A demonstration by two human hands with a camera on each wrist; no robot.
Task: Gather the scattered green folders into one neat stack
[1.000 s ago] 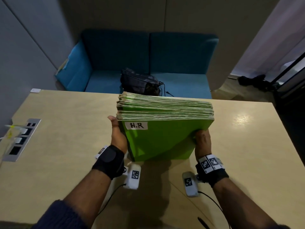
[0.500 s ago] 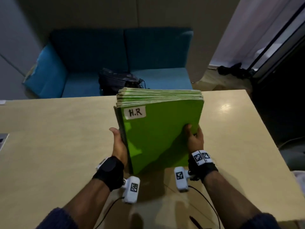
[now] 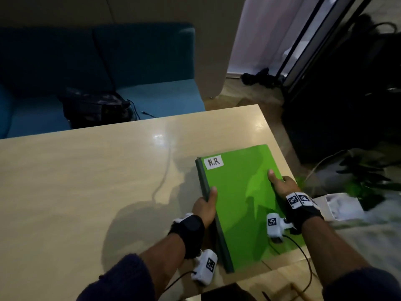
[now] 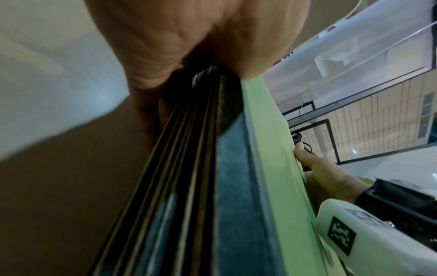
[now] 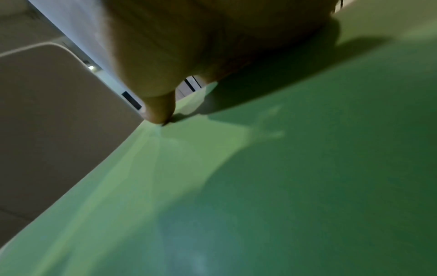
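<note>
The stack of green folders [image 3: 238, 203], whose top cover bears a white "H.R" label [image 3: 213, 162], lies flat or nearly flat at the right end of the pale wooden table [image 3: 86, 181]. My left hand [image 3: 206, 208] grips its left spine edge, thumb on top. My right hand [image 3: 282, 185] grips the right edge, thumb on the cover. The fingers of both hands are hidden under the stack. The left wrist view shows the layered folder edges [image 4: 189, 186] under my left hand [image 4: 189, 37]. In the right wrist view my right hand's [image 5: 201, 46] thumb presses the top cover [image 5: 283, 186].
The table's right edge [image 3: 280, 148] runs close beside the stack. Off it to the right stand a white box [image 3: 338, 205] and a green plant [image 3: 358, 183]. Behind the table is a blue sofa [image 3: 152, 61] with a dark bag [image 3: 95, 107].
The stack was held upright on its edge above the table's middle. It has since tipped down flat and moved to the right end of the table, both hands still holding it.
</note>
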